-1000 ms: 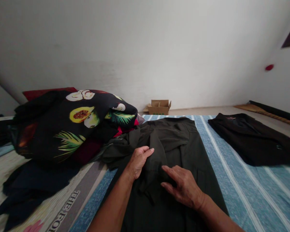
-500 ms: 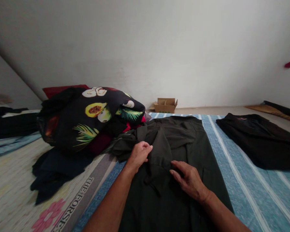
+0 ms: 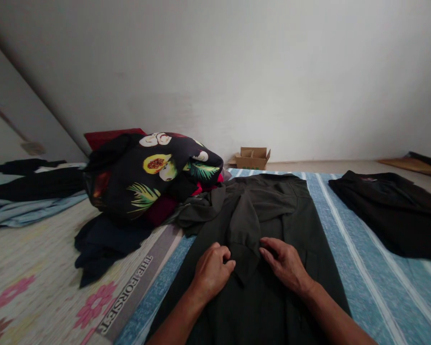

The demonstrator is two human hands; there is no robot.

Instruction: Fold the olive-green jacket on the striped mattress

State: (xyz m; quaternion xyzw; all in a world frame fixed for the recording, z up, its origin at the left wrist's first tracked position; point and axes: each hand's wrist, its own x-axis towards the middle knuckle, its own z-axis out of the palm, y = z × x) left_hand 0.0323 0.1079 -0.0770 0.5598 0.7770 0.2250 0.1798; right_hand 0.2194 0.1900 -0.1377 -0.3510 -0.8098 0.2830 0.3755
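A dark olive shirt (image 3: 269,211) lies spread flat on the blue striped sheet (image 3: 377,287). One sleeve is folded across its middle, ending in a cuff between my hands. My left hand (image 3: 211,270) is curled, pinching the fabric at the left side of that cuff. My right hand (image 3: 285,263) rests on the shirt at the cuff's right side, fingers bent and pressed to the cloth.
A heap of clothes topped by a black fruit-print garment (image 3: 154,172) sits left of the shirt, with a navy piece (image 3: 104,244) below it. Another black garment (image 3: 391,211) lies at right. A cardboard box (image 3: 253,158) stands by the wall. A floral mat (image 3: 39,292) covers the left.
My left hand has slid down the sleeve toward me to the cuff, and my right hand has shifted slightly. The view has panned left, showing more of the floral mat.
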